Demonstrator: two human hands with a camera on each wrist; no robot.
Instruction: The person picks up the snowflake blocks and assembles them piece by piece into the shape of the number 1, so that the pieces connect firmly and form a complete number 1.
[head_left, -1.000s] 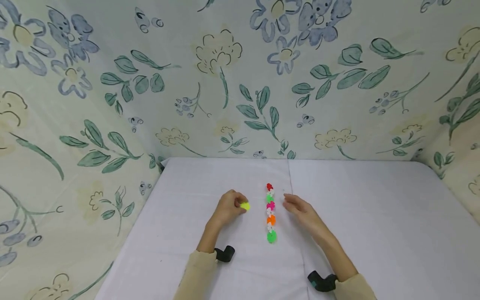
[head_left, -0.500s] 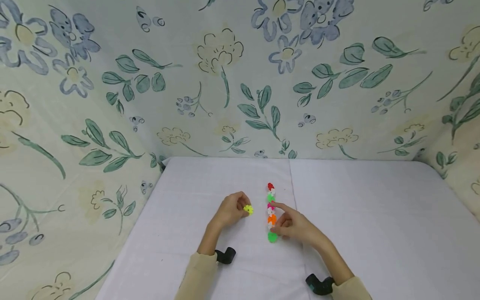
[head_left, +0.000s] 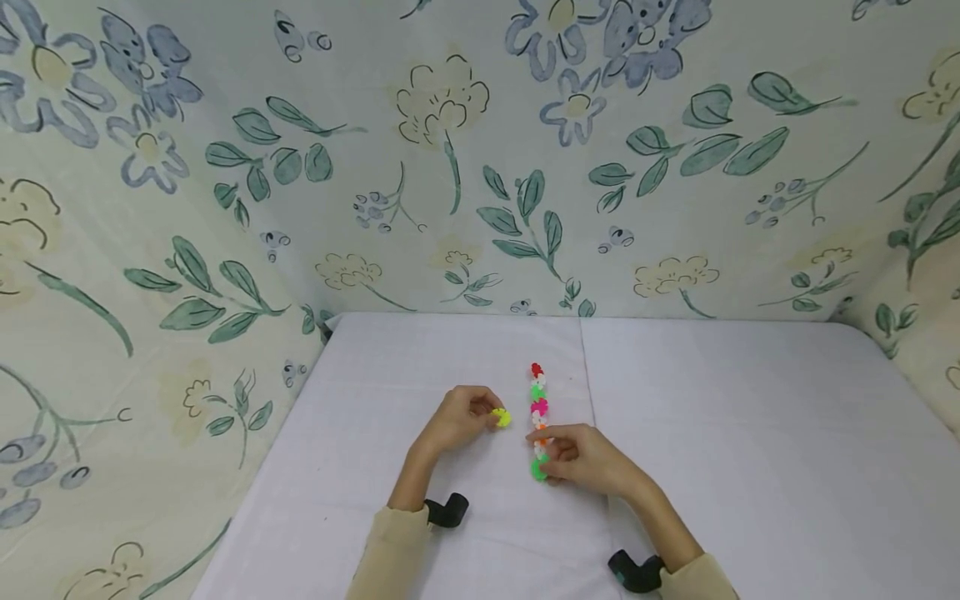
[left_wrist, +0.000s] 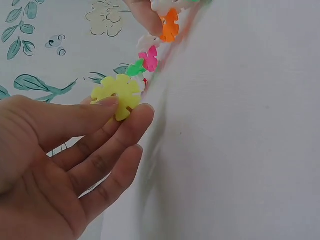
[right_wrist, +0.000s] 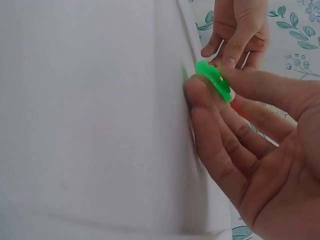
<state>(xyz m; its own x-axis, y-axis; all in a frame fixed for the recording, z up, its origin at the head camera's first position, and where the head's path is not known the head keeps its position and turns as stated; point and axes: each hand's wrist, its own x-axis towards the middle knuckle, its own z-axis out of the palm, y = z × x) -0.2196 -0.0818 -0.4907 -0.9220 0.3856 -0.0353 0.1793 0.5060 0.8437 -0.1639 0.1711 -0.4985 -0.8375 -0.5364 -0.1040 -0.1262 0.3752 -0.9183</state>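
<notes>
Between thumb and fingers, my left hand (head_left: 459,418) pinches a yellow plastic snowflake disc (left_wrist: 117,92), its notched edge plain in the left wrist view. A chain of interlocked snowflake discs (head_left: 539,407) runs away from me to the right of it, in red, white, green, pink and orange. My right hand (head_left: 588,460) grips the chain's near end, pinching the green end disc (right_wrist: 212,80) with thumb and fingers. Its fingers partly hide the orange disc (left_wrist: 170,26). A small gap separates the yellow disc from the chain.
A white cloth (head_left: 720,433) covers the table, with a crease (head_left: 586,367) running to the back edge. Flower-patterned fabric (head_left: 450,192) hangs behind and at the sides. Black wrist mounts (head_left: 447,510) sit on both wrists.
My right hand has come leftward onto the chain and taken hold of its near end. The chain has shifted slightly left. My left hand has moved the yellow disc a little to the right.
</notes>
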